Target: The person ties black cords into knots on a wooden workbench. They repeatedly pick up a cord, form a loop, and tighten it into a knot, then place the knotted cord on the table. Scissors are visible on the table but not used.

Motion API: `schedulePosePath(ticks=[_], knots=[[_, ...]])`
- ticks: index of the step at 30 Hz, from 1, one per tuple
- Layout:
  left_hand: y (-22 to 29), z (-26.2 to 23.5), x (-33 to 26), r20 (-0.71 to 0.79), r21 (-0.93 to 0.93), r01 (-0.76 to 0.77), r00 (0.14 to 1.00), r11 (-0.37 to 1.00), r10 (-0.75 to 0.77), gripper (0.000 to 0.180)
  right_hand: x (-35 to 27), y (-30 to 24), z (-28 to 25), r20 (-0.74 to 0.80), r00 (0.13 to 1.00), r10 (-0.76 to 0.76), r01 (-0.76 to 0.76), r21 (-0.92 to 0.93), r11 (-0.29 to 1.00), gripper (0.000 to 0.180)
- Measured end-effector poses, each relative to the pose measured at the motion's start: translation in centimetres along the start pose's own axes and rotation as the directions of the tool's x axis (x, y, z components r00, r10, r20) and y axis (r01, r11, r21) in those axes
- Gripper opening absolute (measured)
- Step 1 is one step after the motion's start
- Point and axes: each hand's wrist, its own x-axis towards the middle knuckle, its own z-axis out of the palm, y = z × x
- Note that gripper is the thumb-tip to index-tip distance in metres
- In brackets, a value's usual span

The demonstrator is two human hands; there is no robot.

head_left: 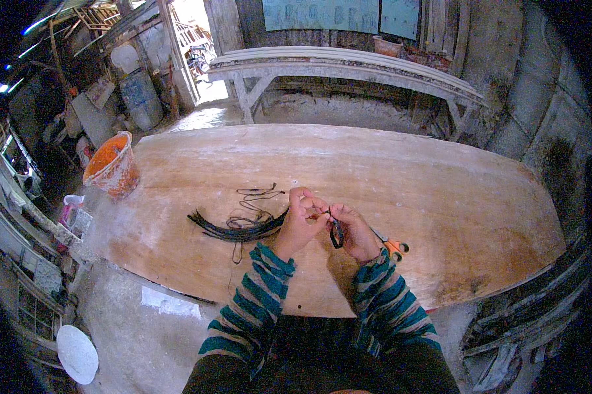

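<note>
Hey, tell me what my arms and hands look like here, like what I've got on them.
Your left hand and right hand are bare, with no gloves. Both forearms wear striped sleeves, teal and greyish beige, bands running around the arm and ending at the wrists. Toward the elbows, plain dark cloth shows.
</note>
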Motion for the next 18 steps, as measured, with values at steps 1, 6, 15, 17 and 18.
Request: schedulePosePath(ticks=[1,6,15,17,18], knots=[[-0.1,0.0,0.0,0.005,0.004,-0.005,1.000,1.000,0.005,0.049,0.3,0.1,-0.6,0.010,1.000,0.018,-0.018,0.000,1.000,0.010],[-0.5,-0.1,-0.1,0.023,0.067,-0.041,0.999,0.997,0.039,0.050,0.7,0.2,-1.3,0.026,0.999,0.020,-0.019,-0.037,0.999,0.010],[-0.5,0.0,0.0,0.003,-0.032,-0.008,1.000,0.999,0.008,0.052,1.1,1.3,-0.8,-0.031,0.851,-0.525,0.434,-0.521,0.735,0.007],[-0.6,-0.1,0.0,-0.006,0.004,0.008,1.000,1.000,-0.008,0.054,0.4,1.0,0.1,-0.040,0.823,-0.567,0.418,-0.634,0.651,0.008],[-0.4,-0.1,0.1,-0.025,-0.045,0.024,0.999,0.999,-0.025,0.054,0.3,0.9,0.2,-0.006,0.804,-0.595,0.425,-0.694,0.581,0.008]])
